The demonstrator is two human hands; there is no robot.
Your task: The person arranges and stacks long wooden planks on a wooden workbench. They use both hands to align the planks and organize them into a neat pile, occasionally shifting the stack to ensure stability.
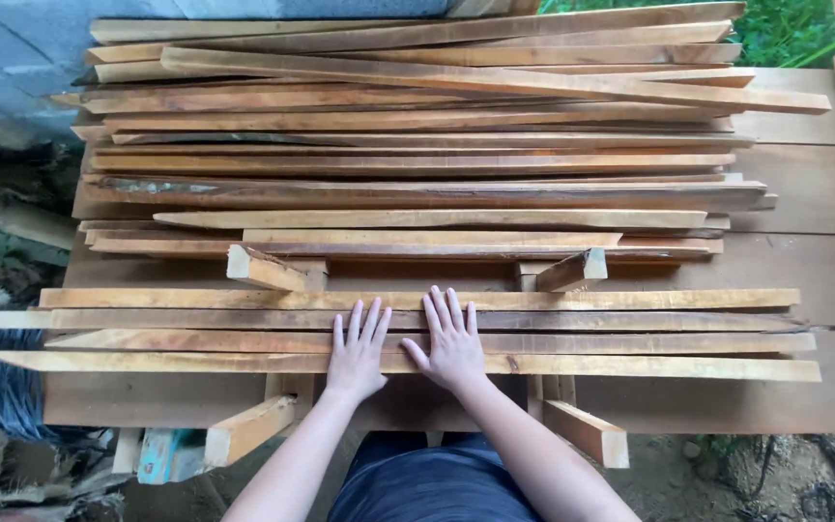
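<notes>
Several long thin wooden strips [630, 333] lie side by side across two angled wooden supports [263, 269] on a plank workbench [804, 280]. My left hand [358, 350] rests flat on the nearest strips, fingers spread. My right hand [450, 340] lies flat beside it, palm down, fingers apart. Neither hand grips anything. Behind the strips a large loose stack of similar long strips [417, 135] covers the far part of the bench.
A grey block wall [12, 48] stands at the far left. Green plants [794, 29] show at the far right. Rubble and a dark coil [7, 396] lie on the ground at left. Short wooden blocks [587, 433] stick out under the bench front.
</notes>
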